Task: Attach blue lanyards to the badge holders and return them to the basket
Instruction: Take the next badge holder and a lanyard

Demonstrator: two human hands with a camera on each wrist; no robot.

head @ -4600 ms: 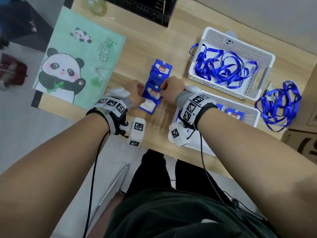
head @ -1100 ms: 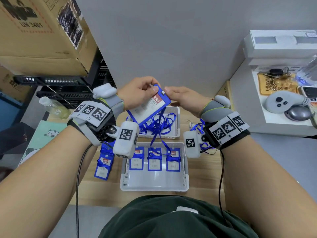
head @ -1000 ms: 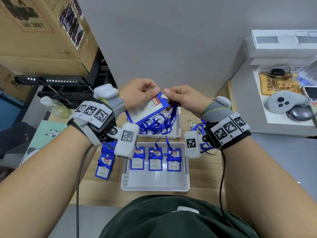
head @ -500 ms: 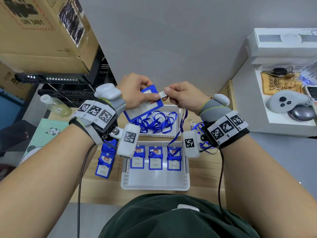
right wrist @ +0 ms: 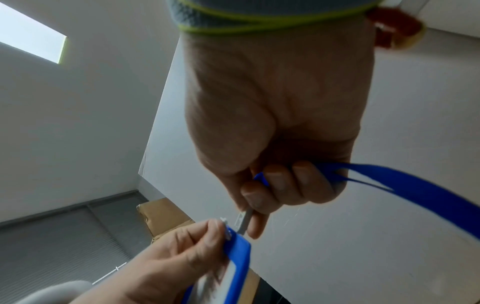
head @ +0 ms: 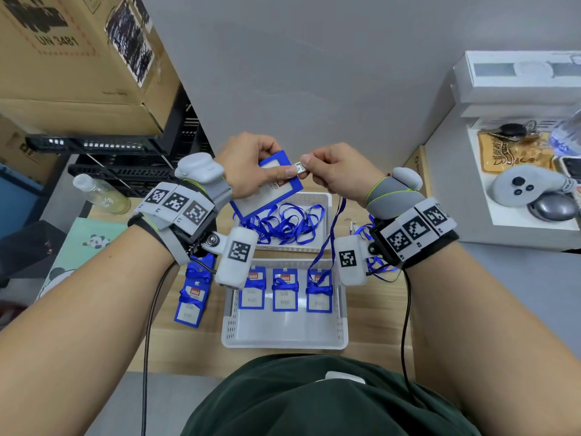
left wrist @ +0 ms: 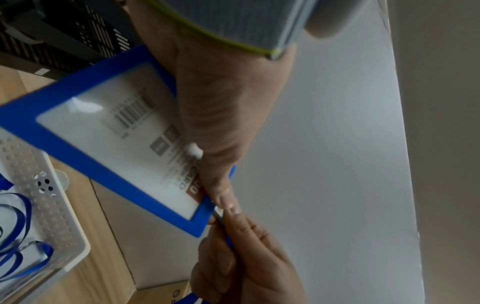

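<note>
Both hands are raised above the table. My left hand [head: 251, 171] grips a blue badge holder [head: 267, 190] by its top edge; its clear window and barcode card [left wrist: 124, 131] fill the left wrist view. My right hand [head: 333, 171] pinches the metal clip [head: 299, 167] of a blue lanyard [head: 330, 234] at the holder's top corner. The strap [right wrist: 405, 183] trails from under my right fingers down toward the near white basket [head: 283, 335]. That basket holds three badge holders [head: 284, 292] with lanyards on them.
A second white basket [head: 327, 199] behind holds loose blue lanyards [head: 283, 225]. More badge holders [head: 191, 297] lie stacked on the wooden table to the left. A panda booklet [head: 81, 247], a bottle [head: 100, 193], cardboard boxes [head: 72, 58] and a white side shelf [head: 515, 196] surround the workspace.
I lifted a badge holder from the table stack to chest height. The right hand brought a lanyard up and moved its metal clip to the holder's top corner.
</note>
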